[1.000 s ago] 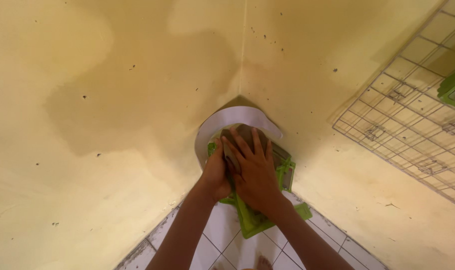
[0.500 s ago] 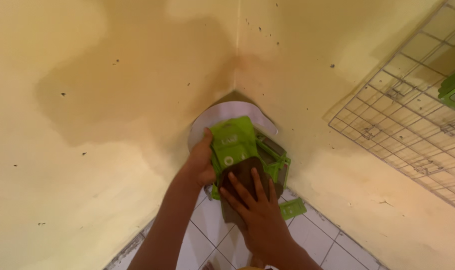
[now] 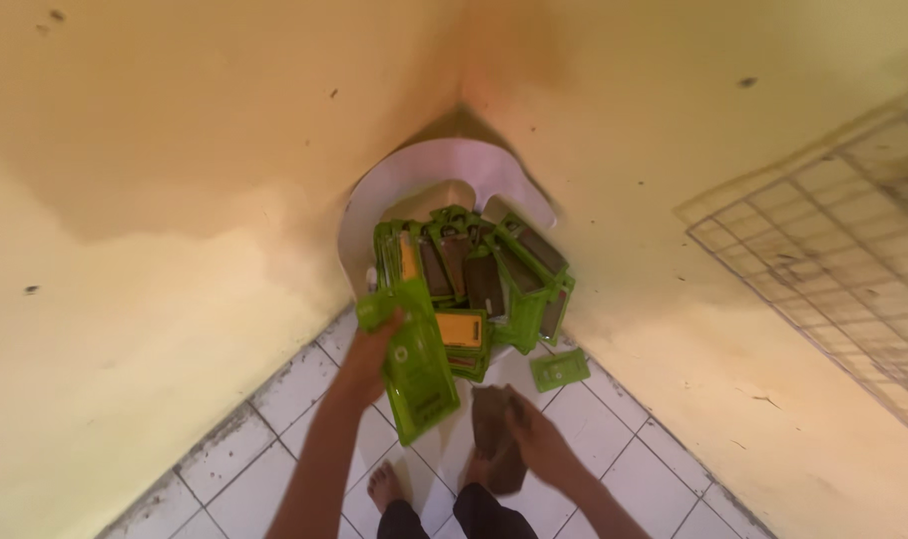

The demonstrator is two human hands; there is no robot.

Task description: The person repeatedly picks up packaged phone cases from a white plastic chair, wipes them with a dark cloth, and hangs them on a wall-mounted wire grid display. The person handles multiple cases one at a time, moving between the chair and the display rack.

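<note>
Far left: yellow wall, stained darker up top, meets a 2nd wall at the corner behind the pile. White tile floor below.

L hand is up at the left edge of the pile, fingers clamped round the upper end of a green packet. The packet is long & flat and hangs down-right from the grip, so most of it sits below and right of the hand, its lower end out over the tiles.

Just behind and right of it: white bucket tipped in the corner, mouth facing the camera, w/ a heap of green packets spilling out of it. Some show dark panels, one has a yellow face. The held packet overlaps the heap's left side.

Lower centre: R hand, fingers closed on a brown cloth that hangs below the heap, near the person's bare feet. The cloth lies left of and under the palm.

One small green packet lies alone on the floor, just right of the heap, apart from both hands.

Far right: wire grid leans against the wall.
</note>
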